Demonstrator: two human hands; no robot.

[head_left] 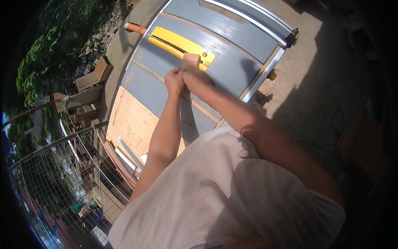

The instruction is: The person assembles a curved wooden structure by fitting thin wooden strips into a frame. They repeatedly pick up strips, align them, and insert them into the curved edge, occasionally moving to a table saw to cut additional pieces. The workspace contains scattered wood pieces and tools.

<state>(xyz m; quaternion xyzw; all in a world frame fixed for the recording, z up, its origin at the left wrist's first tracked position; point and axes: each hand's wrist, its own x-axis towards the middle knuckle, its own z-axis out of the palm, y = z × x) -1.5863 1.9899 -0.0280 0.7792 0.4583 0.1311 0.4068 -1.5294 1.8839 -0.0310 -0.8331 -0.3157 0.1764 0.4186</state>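
A small pale wooden block (190, 61) is held over the grey table saw top (232, 54), at the near end of the yellow insert plate (199, 46). My right hand (197, 80) is closed round the block's near end. Beside it, my left hand (174, 81) has its fingers pinched together at the block's near left corner, touching my right hand. The fingertips partly hide each other. A long slot runs along the yellow plate; whether a blade stands in it is too small to tell.
A plywood board (132, 120) adjoins the saw top at left. Metal rails (263, 74) edge the saw at right. An orange pipe (135, 28) juts out at the far left. Wire mesh fencing (62, 166) and wooden offcuts (94, 74) stand left; a cable lies on the floor at right.
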